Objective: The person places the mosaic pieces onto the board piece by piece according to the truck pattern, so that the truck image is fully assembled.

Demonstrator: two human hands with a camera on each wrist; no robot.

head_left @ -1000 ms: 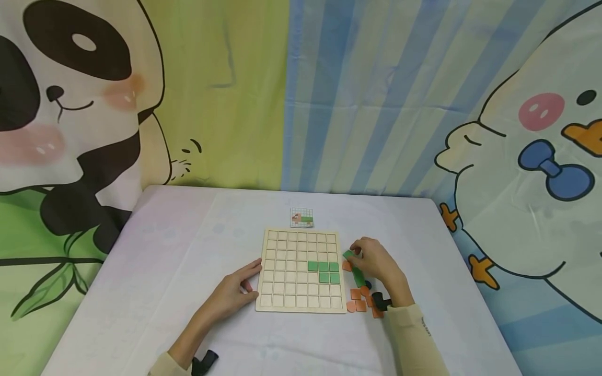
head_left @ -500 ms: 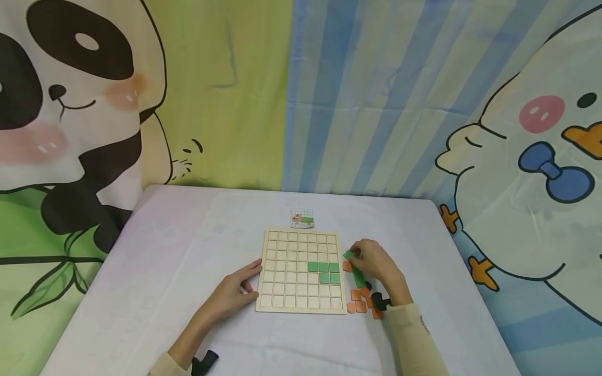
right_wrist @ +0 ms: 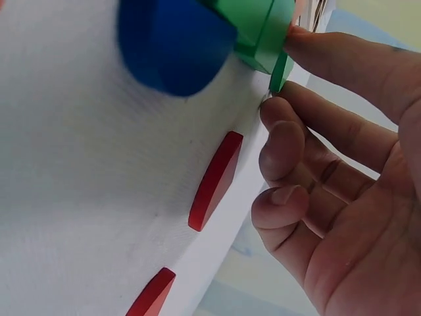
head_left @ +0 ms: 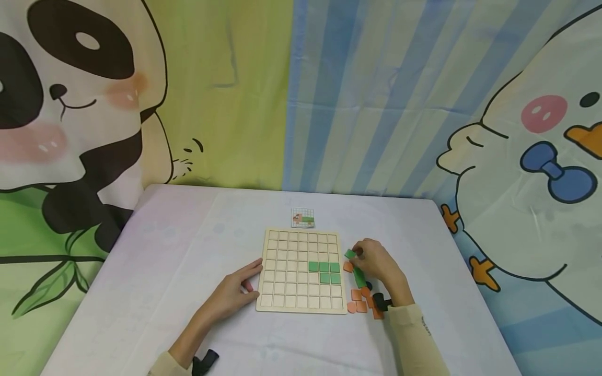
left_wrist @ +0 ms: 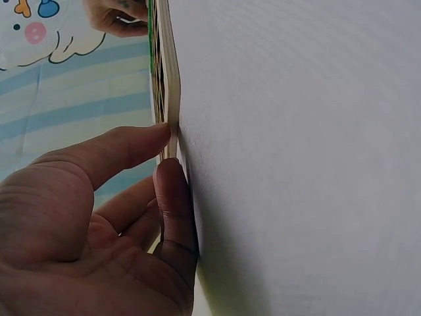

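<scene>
A square wooden grid board (head_left: 301,313) lies on the table, with several green square tiles (head_left: 330,272) set in its right-hand cells. My left hand (head_left: 230,294) rests at the board's left edge, its thumb and fingertips touching the side. Just off the right edge, my right hand (head_left: 374,259) pinches a green tile (right_wrist: 280,74) between thumb and index finger. Beside it a row of green tiles (head_left: 359,278) lies partly under the hand. In the right wrist view a blue rounded piece (right_wrist: 174,46) and a red tile (right_wrist: 217,181) are near the fingers.
Loose orange tiles (head_left: 361,306), square and round, lie right of the board by my right wrist. A small picture card (head_left: 302,218) with a grid pattern is beyond the board's far edge. Printed cloth (head_left: 226,104) hangs behind the white-covered table (head_left: 188,224).
The green tile at my right fingertips has come slightly apart from the row beside it. My left hand and the board have stayed in place.
</scene>
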